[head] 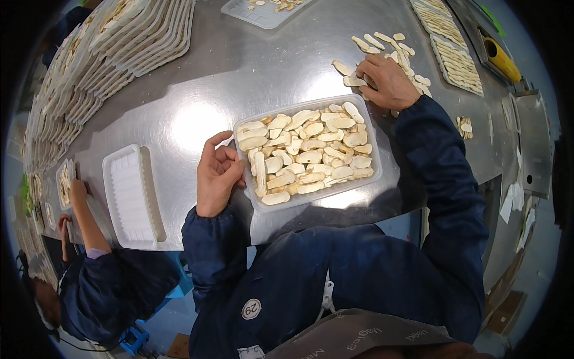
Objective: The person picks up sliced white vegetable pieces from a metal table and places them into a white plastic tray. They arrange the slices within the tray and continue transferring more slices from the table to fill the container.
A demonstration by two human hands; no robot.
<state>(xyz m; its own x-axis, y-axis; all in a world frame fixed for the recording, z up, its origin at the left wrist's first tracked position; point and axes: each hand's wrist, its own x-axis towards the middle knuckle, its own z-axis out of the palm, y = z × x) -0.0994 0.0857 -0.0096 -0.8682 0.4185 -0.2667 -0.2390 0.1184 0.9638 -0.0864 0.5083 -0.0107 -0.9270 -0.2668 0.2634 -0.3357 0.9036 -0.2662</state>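
Note:
Before me a clear plastic tray [379,172] lies slightly tilted on the steel table, filled with overlapping rows of pale sliced mushrooms [309,157]. My left hand [218,177] grips the tray's left rim, thumb against the edge and fingers curled beside it. Beyond the tray's far right corner, my right hand [388,83] is down in a loose heap of mushroom slices [403,58]. Its thumb and fingers are around a few slices, partly hiding them; whether any is pinched is unclear.
Tall stacks of filled trays [148,40] stand at the far left. A white ribbed tray [130,197] lies left of me, near a co-worker's hand [78,193] at a small tray. Another tray [255,15] is at the back; filled trays [457,65] line the right, near a yellow object [501,58].

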